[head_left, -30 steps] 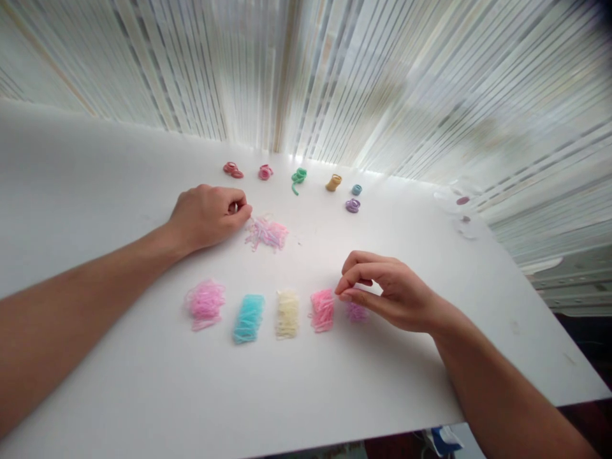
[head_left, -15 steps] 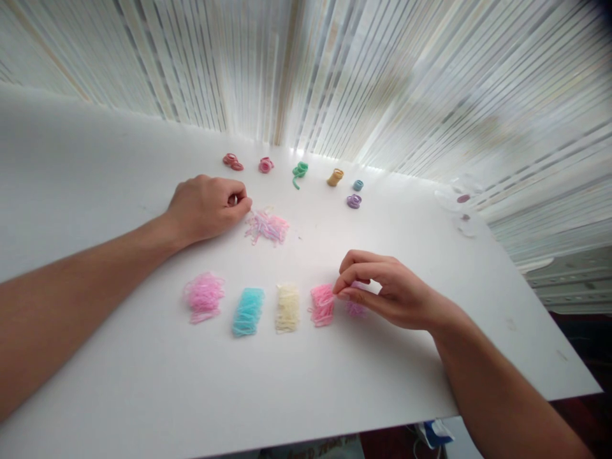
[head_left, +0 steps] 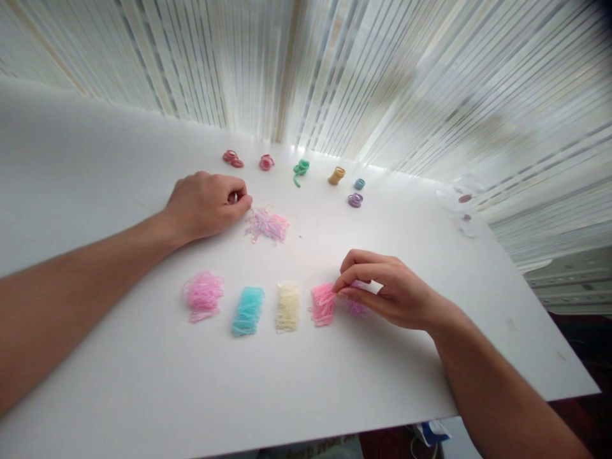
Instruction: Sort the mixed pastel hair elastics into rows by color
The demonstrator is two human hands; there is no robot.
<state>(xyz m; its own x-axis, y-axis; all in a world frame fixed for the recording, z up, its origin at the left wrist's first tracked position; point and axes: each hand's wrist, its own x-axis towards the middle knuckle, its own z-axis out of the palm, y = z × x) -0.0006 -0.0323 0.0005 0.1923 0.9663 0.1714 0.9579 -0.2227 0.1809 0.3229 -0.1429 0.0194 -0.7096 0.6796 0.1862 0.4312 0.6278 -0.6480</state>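
My left hand point(head_left: 208, 205) is closed in a pinch at the left edge of a mixed pastel pile of thin pink, lilac and cream strands point(head_left: 268, 226). Whatever its fingertips hold is too small to make out. My right hand point(head_left: 387, 287) pinches thumb and fingers together at the upper right edge of a pink strand bundle point(head_left: 323, 305). Any strand between those fingertips is hidden. Partly beneath this hand lies a lilac bundle point(head_left: 357, 307). To the left sit a cream bundle point(head_left: 287, 308), a turquoise bundle point(head_left: 248, 311) and a looser orchid-pink pile point(head_left: 204, 296).
Along the back of the white table point(head_left: 268, 389) lie small coils: red point(head_left: 233, 159), pink point(head_left: 266, 162), green point(head_left: 301, 169), yellow point(head_left: 336, 176), blue point(head_left: 359, 184) and purple point(head_left: 355, 200). Clear plastic pieces point(head_left: 461, 223) rest at the right. A striped string curtain point(head_left: 258, 70) hangs behind.
Both hands keep nearly the same place and pinched shape. The view has shifted very slightly; the piles and coils look unchanged.
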